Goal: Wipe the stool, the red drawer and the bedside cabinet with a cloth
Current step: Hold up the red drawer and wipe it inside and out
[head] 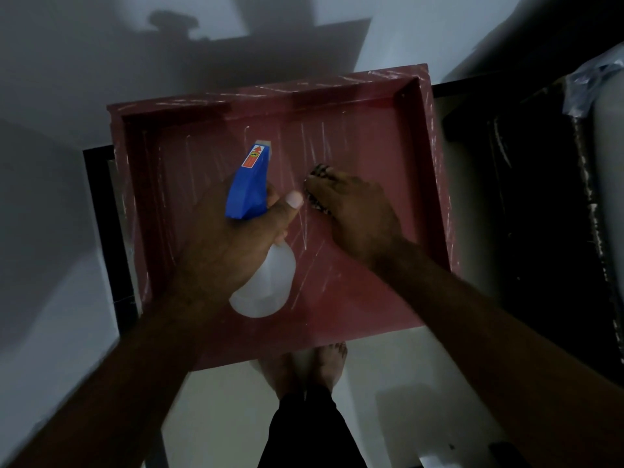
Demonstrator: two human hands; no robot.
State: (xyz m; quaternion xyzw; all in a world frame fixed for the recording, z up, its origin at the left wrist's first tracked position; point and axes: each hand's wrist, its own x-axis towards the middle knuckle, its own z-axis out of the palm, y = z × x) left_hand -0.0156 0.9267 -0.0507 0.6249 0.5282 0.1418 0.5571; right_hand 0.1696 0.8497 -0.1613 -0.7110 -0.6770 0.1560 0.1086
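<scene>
Two hands work inside the red drawer (439, 184) at frame centre: the left hand (229, 238) grips a spray bottle (266, 285), and the right hand (358, 214) presses a patterned cloth (319, 172) onto the drawer floor. Firm overlapping strokes into the corners would likely best lift its pale streaks. The room is dim; the drawer rests on a dark frame (96, 211), with bare feet (304, 369) on the pale floor (219, 400) below.

Left hand (233, 241) grips a spray bottle (249, 185) (thumb extended); right hand (356, 211), palm down, clutches the cloth (318, 171).
</scene>
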